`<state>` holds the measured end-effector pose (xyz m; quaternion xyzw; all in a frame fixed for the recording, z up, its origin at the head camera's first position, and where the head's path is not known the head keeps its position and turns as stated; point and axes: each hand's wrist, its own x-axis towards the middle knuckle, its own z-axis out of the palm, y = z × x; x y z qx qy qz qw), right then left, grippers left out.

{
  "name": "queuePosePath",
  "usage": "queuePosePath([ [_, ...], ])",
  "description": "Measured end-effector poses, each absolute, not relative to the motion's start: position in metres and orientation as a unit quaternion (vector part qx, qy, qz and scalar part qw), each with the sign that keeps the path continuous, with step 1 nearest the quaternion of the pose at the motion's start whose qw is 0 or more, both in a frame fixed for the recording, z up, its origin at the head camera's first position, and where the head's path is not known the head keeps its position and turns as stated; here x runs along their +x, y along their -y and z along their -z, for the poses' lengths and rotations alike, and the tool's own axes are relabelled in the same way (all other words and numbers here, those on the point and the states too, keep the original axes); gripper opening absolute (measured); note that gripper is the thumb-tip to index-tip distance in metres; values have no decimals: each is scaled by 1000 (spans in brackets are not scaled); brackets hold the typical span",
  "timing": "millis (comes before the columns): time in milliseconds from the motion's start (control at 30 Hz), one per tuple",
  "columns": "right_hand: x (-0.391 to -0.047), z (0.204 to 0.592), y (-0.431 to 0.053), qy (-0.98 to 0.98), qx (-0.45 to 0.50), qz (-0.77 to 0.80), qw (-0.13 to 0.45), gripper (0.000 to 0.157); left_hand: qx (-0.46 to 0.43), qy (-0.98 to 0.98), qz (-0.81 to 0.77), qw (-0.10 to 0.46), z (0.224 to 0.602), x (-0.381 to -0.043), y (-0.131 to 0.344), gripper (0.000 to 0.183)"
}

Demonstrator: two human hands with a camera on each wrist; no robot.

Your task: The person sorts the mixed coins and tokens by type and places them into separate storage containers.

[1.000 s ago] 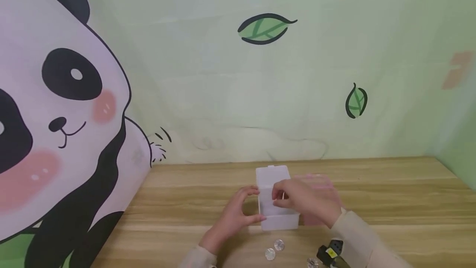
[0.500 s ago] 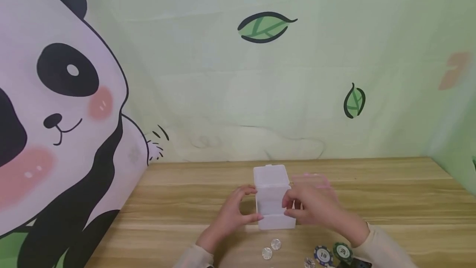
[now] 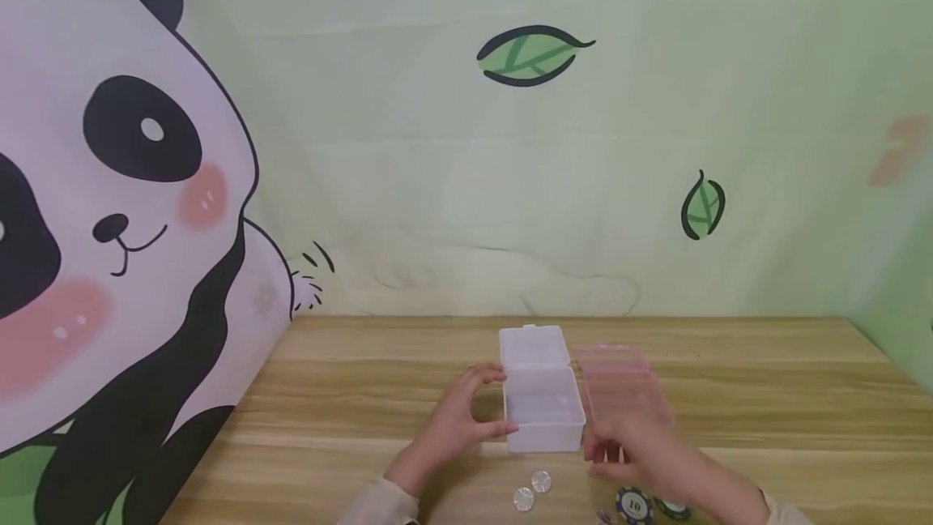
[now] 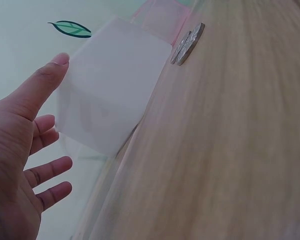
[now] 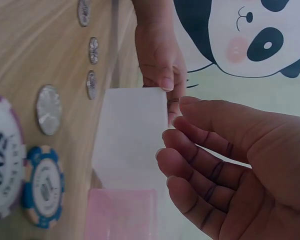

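A white plastic box [image 3: 545, 437] stands on the table, its hinged lid [image 3: 534, 347] folded back. My left hand [image 3: 455, 420] touches the left side, thumb near the front corner and fingertips by the hinge. The left wrist view shows that thumb [image 4: 45, 80] straight and the fingers spread. In front of the pink see-through box [image 3: 628, 395], my right hand [image 3: 634, 444] is in the air with loosely curled fingers. Nothing shows between its fingertips [image 5: 174, 122] in the right wrist view. Two silver coins [image 3: 541, 481] lie before the white box.
A blue poker chip [image 3: 634, 505] marked 10 and a green chip [image 3: 672, 507] lie at the front edge of view. Another silver coin [image 3: 605, 517] is beside them. A large pale chip [image 5: 2, 155] shows in the right wrist view. Behind the table hangs a panda-print cloth [image 3: 408, 185].
My right hand has moved from over the white box toward the front right, uncovering the box's inside and the pink box. The left hand has stayed at the box's left side.
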<state>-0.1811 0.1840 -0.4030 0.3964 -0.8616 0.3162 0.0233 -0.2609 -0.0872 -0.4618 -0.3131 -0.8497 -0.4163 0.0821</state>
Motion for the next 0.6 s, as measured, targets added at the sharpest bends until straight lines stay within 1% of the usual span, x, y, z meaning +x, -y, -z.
queuePosePath([
  [100,-177,412,-190,856,405,-319,20,13,-316,851,412,84,463,-261,87,60],
  [200,-173,417,-193,864,390,-320,-3,9,-316,848,417,85,463,-260,87,60],
  [333,-169,424,-193,868,391,-307,0,10,-317,845,422,90,464,-260,87,60],
  [367,-168,425,-193,870,388,-306,-5,11,-318,846,419,91,464,-260,87,60],
  [533,-163,431,-194,884,341,-312,-70,9,-313,848,419,83,464,-260,87,60],
  [600,-163,435,-194,892,335,-295,-73,9,-310,848,421,79,463,-259,87,60],
])
